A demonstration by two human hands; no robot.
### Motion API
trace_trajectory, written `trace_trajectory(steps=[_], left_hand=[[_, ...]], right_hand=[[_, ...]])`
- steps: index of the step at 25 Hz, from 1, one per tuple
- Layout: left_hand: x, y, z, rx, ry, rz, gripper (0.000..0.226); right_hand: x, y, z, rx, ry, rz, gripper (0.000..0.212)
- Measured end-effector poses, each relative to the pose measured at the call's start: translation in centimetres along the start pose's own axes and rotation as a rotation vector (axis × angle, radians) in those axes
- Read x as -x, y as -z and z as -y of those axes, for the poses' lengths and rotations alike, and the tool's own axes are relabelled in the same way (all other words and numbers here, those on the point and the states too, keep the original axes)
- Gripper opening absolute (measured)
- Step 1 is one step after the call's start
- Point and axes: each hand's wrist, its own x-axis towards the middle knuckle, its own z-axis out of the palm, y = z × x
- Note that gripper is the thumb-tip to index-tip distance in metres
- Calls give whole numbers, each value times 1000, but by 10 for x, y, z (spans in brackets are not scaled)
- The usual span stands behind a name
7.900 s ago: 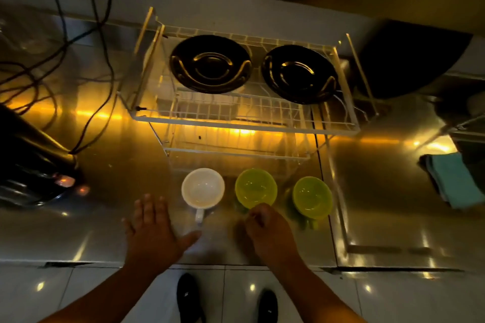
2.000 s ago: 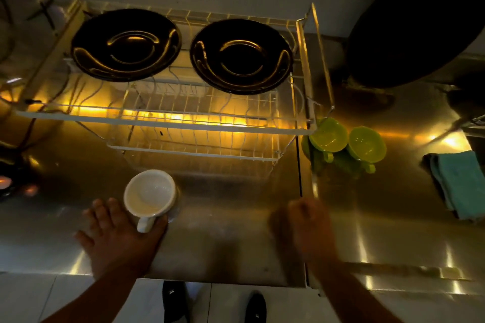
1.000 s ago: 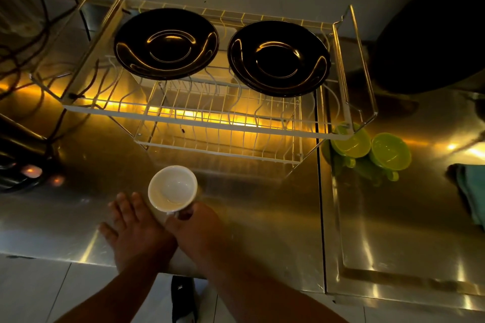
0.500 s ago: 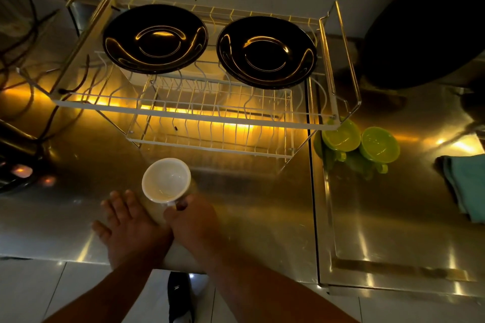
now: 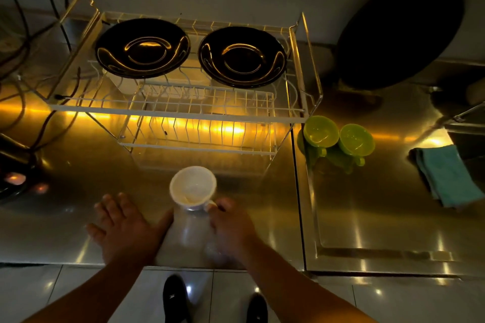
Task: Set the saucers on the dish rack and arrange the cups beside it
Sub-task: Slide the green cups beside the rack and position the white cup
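Note:
Two black saucers, one on the left (image 5: 143, 48) and one on the right (image 5: 242, 56), lie on the top tier of the white wire dish rack (image 5: 173, 110). Two green cups (image 5: 320, 130) (image 5: 356, 139) stand side by side on the counter just right of the rack. A white cup (image 5: 193, 185) is in front of the rack, lifted and blurred, with my right hand (image 5: 231, 225) gripping its handle. My left hand (image 5: 126, 228) rests flat on the steel counter to the cup's left, fingers spread, holding nothing.
The steel counter (image 5: 367, 217) has a seam right of the rack. A teal cloth (image 5: 446, 176) lies at the right edge. A big dark round object (image 5: 399, 34) leans at the back right. Cables (image 5: 39, 34) and a dark appliance (image 5: 13, 165) sit at the left.
My right hand came over from the right, took the white cup by its handle and has lifted it to the right, off the counter. The left hand stayed flat.

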Motion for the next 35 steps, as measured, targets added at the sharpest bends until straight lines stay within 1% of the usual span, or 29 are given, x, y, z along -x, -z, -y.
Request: trace_trajectory(steps=[1, 2, 4, 5, 6, 8, 10, 13, 16, 19, 22, 27, 32, 35], left_hand=[[0, 4, 0, -3, -33, 9, 122], [1, 8, -1, -17, -119, 11, 115], [8, 11, -17, -48, -401, 22, 101], [15, 11, -35, -49, -525, 38, 97], [22, 10, -55, -32, -608, 56, 95], [39, 5, -102, 3, -721, 97, 93], [54, -3, -145, -8, -833, 109, 91], [67, -15, -200, -47, -937, 92, 90], [74, -25, -246, -22, -987, 83, 89], [77, -45, -277, -67, -940, 116, 91], [72, -63, -279, -117, -912, 59, 92], [67, -63, -277, -145, -930, 78, 87], [69, -58, -279, -164, -934, 109, 90], [68, -56, -279, -170, -932, 119, 86]], right_hand=[[9, 20, -8, -41, -5, -30, 23], [18, 40, -17, -70, -7, -64, 24], [35, 80, -35, -77, 0, -148, 25], [42, 100, -44, -90, 0, -199, 24], [49, 118, -51, -123, -7, -250, 23], [59, 153, -65, -183, -26, -348, 24], [66, 187, -78, -176, -45, -428, 26], [76, 235, -97, -244, -89, -528, 25], [78, 276, -110, -282, -111, -608, 25], [67, 322, -118, -296, -128, -648, 23], [36, 368, -122, -304, -109, -694, 24], [-28, 423, -120, -351, -53, -693, 21], [-71, 452, -120, -367, -61, -662, 19], [-87, 456, -122, -333, -62, -653, 20]])
